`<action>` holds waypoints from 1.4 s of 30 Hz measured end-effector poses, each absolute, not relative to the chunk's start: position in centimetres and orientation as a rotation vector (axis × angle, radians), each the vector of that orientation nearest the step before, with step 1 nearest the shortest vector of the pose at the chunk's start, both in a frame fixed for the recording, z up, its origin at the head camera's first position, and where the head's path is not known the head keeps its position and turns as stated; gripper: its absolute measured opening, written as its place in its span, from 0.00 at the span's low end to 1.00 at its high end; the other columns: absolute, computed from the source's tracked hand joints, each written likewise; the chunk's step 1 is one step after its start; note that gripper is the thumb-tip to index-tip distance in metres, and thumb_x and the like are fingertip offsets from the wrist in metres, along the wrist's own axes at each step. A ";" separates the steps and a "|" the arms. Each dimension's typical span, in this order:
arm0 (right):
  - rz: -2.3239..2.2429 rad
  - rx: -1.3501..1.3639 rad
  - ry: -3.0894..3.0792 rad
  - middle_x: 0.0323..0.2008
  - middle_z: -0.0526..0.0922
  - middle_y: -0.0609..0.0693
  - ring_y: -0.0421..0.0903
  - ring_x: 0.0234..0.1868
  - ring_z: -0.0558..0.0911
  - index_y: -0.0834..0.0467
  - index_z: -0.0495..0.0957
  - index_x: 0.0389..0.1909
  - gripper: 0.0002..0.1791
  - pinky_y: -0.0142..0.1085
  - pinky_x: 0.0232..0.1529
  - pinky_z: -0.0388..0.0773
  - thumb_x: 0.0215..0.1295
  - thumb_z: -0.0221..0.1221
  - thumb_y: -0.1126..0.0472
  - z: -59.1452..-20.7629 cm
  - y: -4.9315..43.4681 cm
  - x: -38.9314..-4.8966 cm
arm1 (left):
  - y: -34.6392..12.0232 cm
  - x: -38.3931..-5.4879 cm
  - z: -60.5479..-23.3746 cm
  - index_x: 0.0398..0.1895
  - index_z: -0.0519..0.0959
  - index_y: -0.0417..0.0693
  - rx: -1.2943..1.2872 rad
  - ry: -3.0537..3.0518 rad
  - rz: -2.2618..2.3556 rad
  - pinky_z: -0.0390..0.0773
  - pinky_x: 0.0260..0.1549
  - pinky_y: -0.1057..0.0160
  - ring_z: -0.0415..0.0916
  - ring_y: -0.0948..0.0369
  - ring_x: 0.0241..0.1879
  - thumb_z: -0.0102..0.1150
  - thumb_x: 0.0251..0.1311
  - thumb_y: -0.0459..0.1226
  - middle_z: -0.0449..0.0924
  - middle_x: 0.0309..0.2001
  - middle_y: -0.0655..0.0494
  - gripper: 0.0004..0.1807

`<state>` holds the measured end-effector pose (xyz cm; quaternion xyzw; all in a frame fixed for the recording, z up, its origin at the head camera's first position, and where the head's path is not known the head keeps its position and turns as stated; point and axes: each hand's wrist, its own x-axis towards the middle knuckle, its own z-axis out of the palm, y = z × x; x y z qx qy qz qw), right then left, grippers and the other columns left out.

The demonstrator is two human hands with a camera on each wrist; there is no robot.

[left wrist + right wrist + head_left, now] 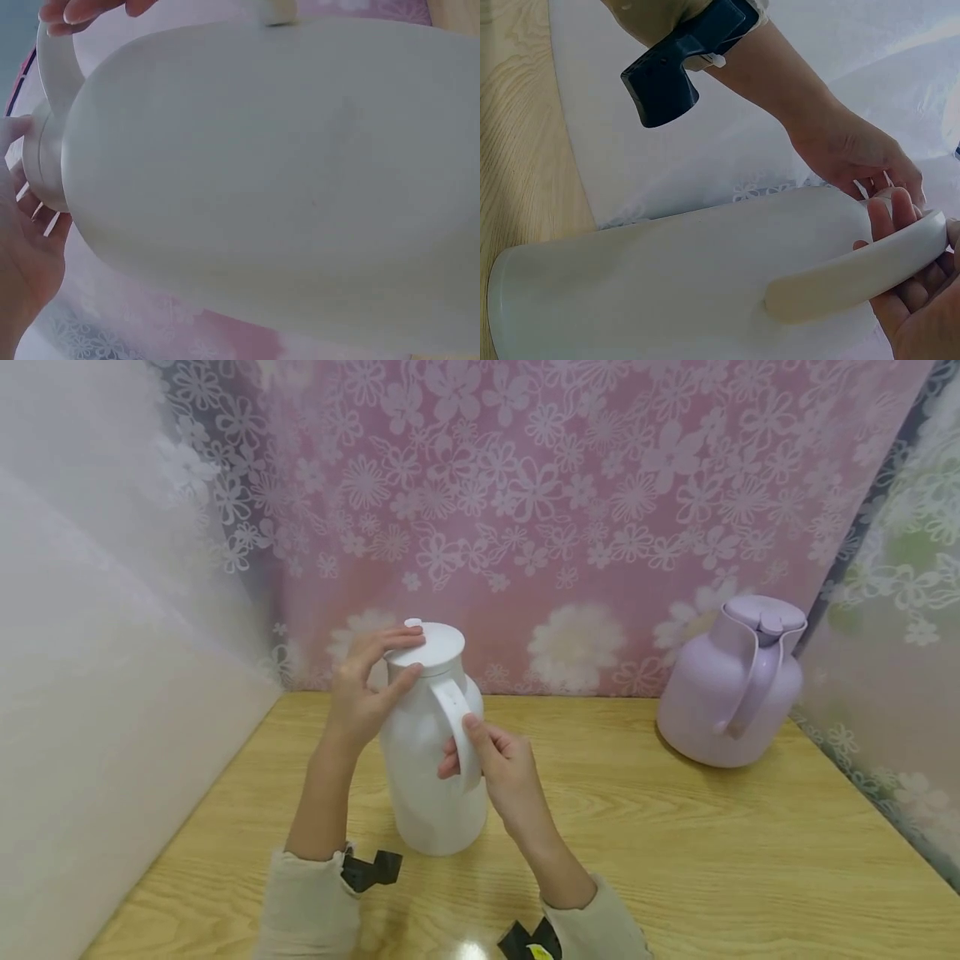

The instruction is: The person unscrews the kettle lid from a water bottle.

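Two jugs stand on one wooden table [637, 860], and only one of them is between the hands: the white jug [427, 802], which stands upright directly below the left fingers and just left of the right fingers. It has one lid [433, 647], one small knob [413, 622] beside the left fingertips, and one curved handle [453, 706].

The left hand [360, 697] grips the lid and upper neck, its fingers reaching over the top, its thumb at the near edge. The left wrist view shows these fingers and thumb on opposite sides of the lid. The right hand [506, 768] holds the handle, its thumb on the outer face and its fingers passing through the loop, lower than the left hand.

The second jug, the lilac jug [693, 702], is well apart from all the fingers, to the right of the right ones and farther back. It likewise carries one lid and one handle.

Nearer the person than the fingers are two beige sleeves [307, 902], with one black device [371, 870] at each wrist. Beyond the fingertips hangs one pink floral backdrop [525, 518]; one pale panel [112, 693] rises left of the left fingers.
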<state>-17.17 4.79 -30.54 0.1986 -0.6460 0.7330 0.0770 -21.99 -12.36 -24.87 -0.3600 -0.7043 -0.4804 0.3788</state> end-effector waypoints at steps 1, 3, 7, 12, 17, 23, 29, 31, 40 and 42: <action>2.198 0.596 -1.933 0.19 0.80 0.58 0.54 0.25 0.82 0.68 0.78 0.27 0.26 0.43 0.38 0.76 0.67 0.49 0.47 -30.5 4.8 -17.2 | -12.3 -22.4 -25.1 0.42 0.79 0.35 -0.901 -1.797 -1.207 0.61 0.54 0.55 0.66 0.51 0.53 0.62 0.50 0.27 0.76 0.49 0.44 0.14; 2.202 0.598 -1.929 0.19 0.80 0.58 0.54 0.25 0.82 0.68 0.79 0.27 0.26 0.43 0.37 0.76 0.67 0.50 0.47 -30.5 4.8 -17.2 | -12.2 -23.1 -25.5 0.41 0.80 0.39 -0.866 -1.787 -1.161 0.62 0.51 0.55 0.66 0.54 0.50 0.65 0.49 0.30 0.78 0.47 0.49 0.14; 2.211 0.602 -1.926 0.19 0.80 0.58 0.54 0.25 0.82 0.68 0.79 0.27 0.26 0.43 0.37 0.76 0.67 0.50 0.47 -30.6 4.8 -17.3 | -11.6 -23.7 -25.8 0.37 0.81 0.42 -0.802 -1.759 -1.054 0.62 0.46 0.58 0.64 0.54 0.43 0.69 0.45 0.35 0.79 0.42 0.53 0.14; 2.209 0.604 -1.924 0.19 0.80 0.58 0.54 0.25 0.82 0.68 0.79 0.27 0.26 0.43 0.38 0.76 0.68 0.49 0.48 -30.5 4.8 -17.2 | -11.0 -23.8 -25.3 0.32 0.81 0.43 -0.724 -1.766 -0.889 0.62 0.38 0.59 0.61 0.53 0.37 0.75 0.39 0.39 0.76 0.34 0.53 0.17; 2.212 0.612 -1.913 0.19 0.80 0.59 0.54 0.25 0.82 0.68 0.79 0.27 0.26 0.44 0.39 0.76 0.67 0.49 0.48 -30.5 4.9 -17.2 | -10.2 -24.2 -24.2 0.26 0.79 0.43 -0.699 -1.773 -0.656 0.62 0.36 0.56 0.61 0.51 0.34 0.75 0.37 0.47 0.68 0.26 0.53 0.20; 2.218 0.622 -1.909 0.20 0.80 0.58 0.54 0.25 0.82 0.68 0.79 0.27 0.26 0.43 0.39 0.76 0.67 0.50 0.47 -30.5 4.9 -17.2 | -10.0 -24.3 -24.0 0.24 0.78 0.43 -0.692 -1.775 -0.583 0.62 0.37 0.54 0.62 0.49 0.33 0.75 0.35 0.49 0.66 0.25 0.51 0.22; 2.197 0.646 -1.926 0.19 0.80 0.59 0.54 0.25 0.82 0.68 0.79 0.27 0.26 0.43 0.37 0.76 0.68 0.48 0.48 -30.6 4.8 -17.3 | -11.8 -24.1 -24.6 0.34 0.80 0.42 -0.810 -1.820 -0.780 0.63 0.42 0.56 0.65 0.51 0.41 0.68 0.46 0.43 0.74 0.37 0.49 0.17; 2.192 0.649 -1.929 0.19 0.80 0.59 0.54 0.25 0.82 0.68 0.79 0.27 0.26 0.43 0.38 0.76 0.68 0.48 0.49 -30.6 4.8 -17.3 | -12.8 -24.0 -24.9 0.39 0.80 0.40 -0.868 -1.827 -0.861 0.63 0.47 0.55 0.67 0.52 0.46 0.63 0.50 0.41 0.75 0.43 0.49 0.16; 2.185 0.611 -1.926 0.19 0.80 0.58 0.53 0.24 0.82 0.67 0.79 0.27 0.24 0.42 0.41 0.76 0.68 0.49 0.49 -30.3 4.9 -17.1 | -14.5 -23.9 -25.4 0.48 0.77 0.37 -1.012 -1.840 -1.017 0.65 0.53 0.54 0.69 0.52 0.53 0.57 0.52 0.33 0.76 0.50 0.46 0.18; 2.194 0.609 -1.919 0.19 0.80 0.59 0.53 0.24 0.82 0.68 0.79 0.27 0.24 0.42 0.41 0.76 0.68 0.49 0.50 -30.3 4.8 -17.0 | -14.5 -23.8 -25.4 0.47 0.77 0.37 -1.011 -1.829 -1.027 0.66 0.52 0.54 0.70 0.52 0.52 0.58 0.51 0.33 0.76 0.49 0.45 0.18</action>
